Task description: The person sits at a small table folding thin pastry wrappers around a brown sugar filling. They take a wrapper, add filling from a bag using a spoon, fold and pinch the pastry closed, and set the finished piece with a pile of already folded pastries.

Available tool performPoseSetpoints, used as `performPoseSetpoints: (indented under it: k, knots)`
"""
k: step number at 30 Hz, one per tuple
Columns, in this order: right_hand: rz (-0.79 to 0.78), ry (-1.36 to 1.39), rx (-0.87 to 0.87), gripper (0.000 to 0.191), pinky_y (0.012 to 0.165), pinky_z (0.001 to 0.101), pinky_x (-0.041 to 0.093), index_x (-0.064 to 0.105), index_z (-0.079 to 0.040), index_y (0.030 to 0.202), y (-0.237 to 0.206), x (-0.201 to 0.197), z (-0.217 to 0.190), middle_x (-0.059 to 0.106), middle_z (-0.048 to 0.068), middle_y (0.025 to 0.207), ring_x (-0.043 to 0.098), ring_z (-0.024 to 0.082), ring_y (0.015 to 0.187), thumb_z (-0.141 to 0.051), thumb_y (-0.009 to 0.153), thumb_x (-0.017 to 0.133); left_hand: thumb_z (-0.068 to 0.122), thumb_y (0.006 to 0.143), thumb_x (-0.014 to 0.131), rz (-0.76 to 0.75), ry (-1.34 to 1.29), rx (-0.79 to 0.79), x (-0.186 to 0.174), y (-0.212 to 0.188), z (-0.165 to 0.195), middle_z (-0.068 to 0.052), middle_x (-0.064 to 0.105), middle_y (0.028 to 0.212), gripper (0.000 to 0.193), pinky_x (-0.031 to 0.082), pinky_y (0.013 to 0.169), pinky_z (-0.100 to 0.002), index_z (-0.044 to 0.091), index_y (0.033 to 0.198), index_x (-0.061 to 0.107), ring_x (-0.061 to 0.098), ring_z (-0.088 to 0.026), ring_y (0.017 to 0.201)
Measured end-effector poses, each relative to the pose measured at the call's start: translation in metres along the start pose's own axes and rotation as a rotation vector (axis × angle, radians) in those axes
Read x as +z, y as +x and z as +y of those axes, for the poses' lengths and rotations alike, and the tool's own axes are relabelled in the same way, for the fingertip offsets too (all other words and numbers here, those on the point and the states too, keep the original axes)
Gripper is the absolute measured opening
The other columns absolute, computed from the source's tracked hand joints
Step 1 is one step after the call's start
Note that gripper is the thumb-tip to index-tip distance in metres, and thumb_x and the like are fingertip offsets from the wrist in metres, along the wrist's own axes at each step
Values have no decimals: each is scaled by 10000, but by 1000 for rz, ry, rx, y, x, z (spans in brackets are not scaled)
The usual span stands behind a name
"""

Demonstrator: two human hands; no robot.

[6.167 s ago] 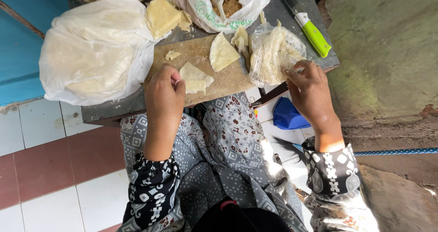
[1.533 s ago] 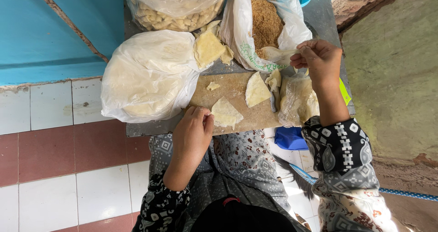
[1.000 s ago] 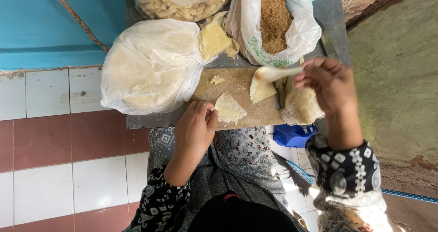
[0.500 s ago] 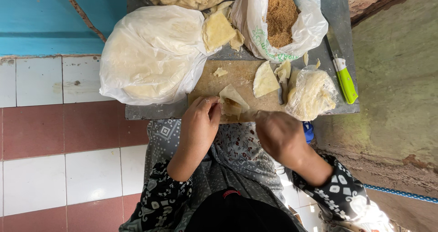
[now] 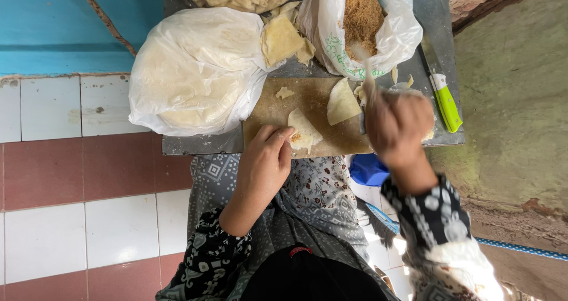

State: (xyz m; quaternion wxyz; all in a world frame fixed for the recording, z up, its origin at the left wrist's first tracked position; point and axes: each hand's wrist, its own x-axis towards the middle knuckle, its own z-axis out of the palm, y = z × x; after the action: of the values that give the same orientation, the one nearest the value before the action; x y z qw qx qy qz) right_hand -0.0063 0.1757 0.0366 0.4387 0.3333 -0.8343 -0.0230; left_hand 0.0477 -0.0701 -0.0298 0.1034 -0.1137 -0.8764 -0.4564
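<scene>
Her left hand (image 5: 266, 159) presses a folded wrapper (image 5: 304, 130) on the wooden board (image 5: 278, 109); her right hand (image 5: 397, 123) lifts a spoon (image 5: 368, 76) near the bag of brown filling (image 5: 361, 17).

a home food-preparation corner, worked sitting low on the floor. red and white floor tiles (image 5: 65, 177) and a blue painted wall (image 5: 59, 23) lie left of the hands; a small grey table (image 5: 201, 144) carries a wooden cutting board (image 5: 266, 109), bags of dough sheets (image 5: 189, 70) and brown filling (image 5: 361, 17). right of them, a green-handled knife (image 5: 445, 100) and rough ground (image 5: 515, 100).
</scene>
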Motion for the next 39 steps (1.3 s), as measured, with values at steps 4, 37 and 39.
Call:
performPoseSetpoints:
  k: [4, 37, 39]
  knots:
    - [-196, -100, 180, 240, 857, 400, 486, 749, -28, 1177, 32, 35, 24, 653, 99, 1039, 632, 269, 963, -22, 943, 694, 87, 931, 682, 24, 61, 48, -1, 0, 4, -99, 660, 1045, 195, 572, 735, -381, 57, 1112, 747, 699, -283, 861]
    - [-409, 772, 850, 177, 782, 334, 530, 650, -1, 982, 1, 23, -100, 638, 103, 969, 634, 248, 909, 1, 819, 720, 119, 944, 684, -67, 126, 51, -7, 11, 2, -89, 595, 1023, 181, 574, 645, -367, 21, 1097, 691, 698, -267, 890]
    - [-418, 695, 765, 186, 794, 377, 513, 659, -12, 971, 0, 26, -103, 650, 109, 952, 618, 296, 913, 0, 800, 731, 102, 943, 687, -18, 99, 108, -7, 13, 1, -89, 587, 1047, 197, 572, 691, -380, 26, 1125, 690, 684, -281, 955]
